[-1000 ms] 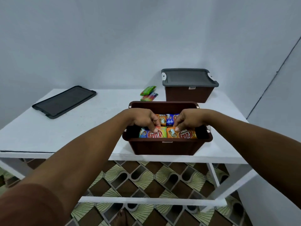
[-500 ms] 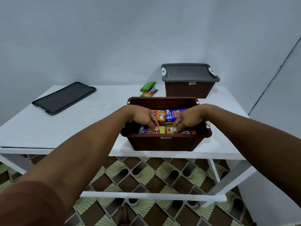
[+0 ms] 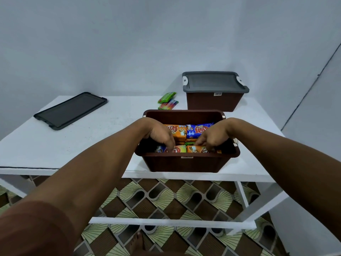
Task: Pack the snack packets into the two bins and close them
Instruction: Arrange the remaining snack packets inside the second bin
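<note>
An open brown bin stands at the white table's front edge, filled with snack packets. An orange packet and a blue packet lie in its far row. Both my hands reach down inside it. My left hand has its fingers curled onto the multicoloured packet in the near row. My right hand pinches the orange packet beside it. The fingertips are partly hidden behind the front wall. A second brown bin sits behind, its grey lid on.
A loose dark grey lid lies flat at the table's far left. A green packet and a striped packet lie on the table behind the open bin. Walls close in behind and to the right. Patterned floor shows below.
Both hands have sunk lower into the open bin, onto the near-row packets. The view has tilted up a little, so the bin's front wall hides more of that row.
</note>
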